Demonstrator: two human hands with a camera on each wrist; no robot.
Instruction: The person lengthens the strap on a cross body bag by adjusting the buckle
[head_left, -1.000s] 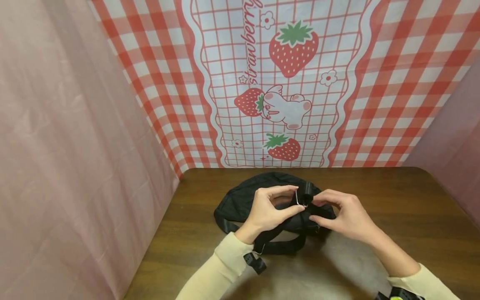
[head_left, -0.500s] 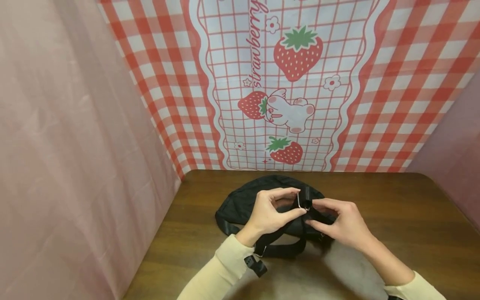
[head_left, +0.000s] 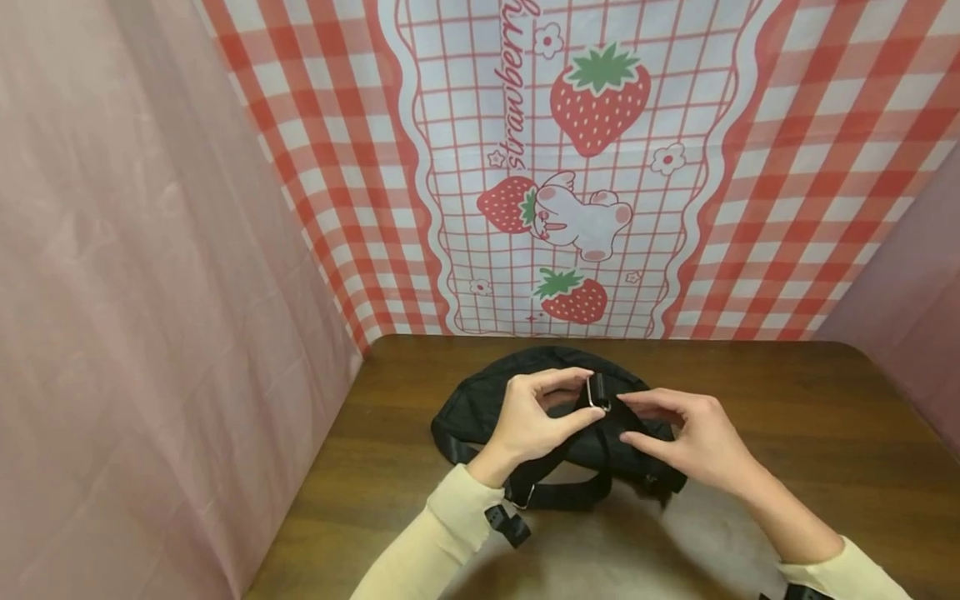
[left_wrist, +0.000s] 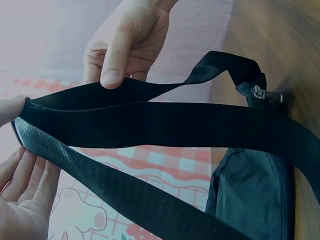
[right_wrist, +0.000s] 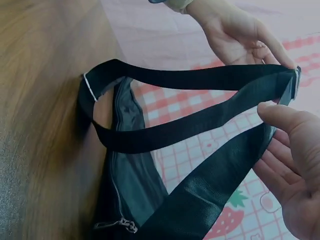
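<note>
A black fabric bag (head_left: 480,402) lies on the wooden table, its long webbing strap (left_wrist: 165,125) looped up from it. My left hand (head_left: 534,421) pinches a thin metal strap slider (head_left: 591,393) at its two ends, thumb below and fingers above. Black webbing threads through the slider and runs back toward the bag in several lengths. Close by on the right, my right hand (head_left: 693,432) holds one length between thumb and fingers, as the right wrist view shows. A second metal ring (right_wrist: 90,87) sits farther down the strap. A zipper pull (right_wrist: 122,225) hangs at the bag's edge.
The brown table (head_left: 780,417) extends on both sides of the bag. A red checked strawberry cloth (head_left: 570,208) hangs behind it, with a pink curtain (head_left: 165,292) at the left. Small black devices (head_left: 507,525) are strapped at the cuffs.
My left hand has shifted slightly left and up with the slider, which now shows more plainly. The right hand stands a little farther from it. The head view has tilted slightly.
</note>
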